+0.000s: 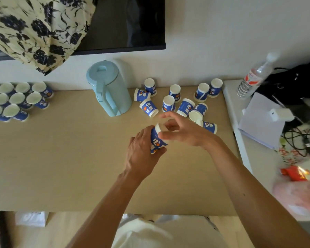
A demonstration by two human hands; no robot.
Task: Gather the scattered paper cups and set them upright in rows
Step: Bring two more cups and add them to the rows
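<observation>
The left hand [143, 151] holds a cup [157, 143] over the table [61, 149], and the right hand [184, 131] seems to pinch its rim.

The left hand [141, 153] covers most of the cup [157, 140]. The right hand [183, 129] hides its mouth, and whether it grips the rim cannot be told. The cup rows [16, 101] run off the left edge. The bottle [252, 77], the packet [293, 173] and 1 other hand [301, 197] at the right edge are blurred.
</observation>
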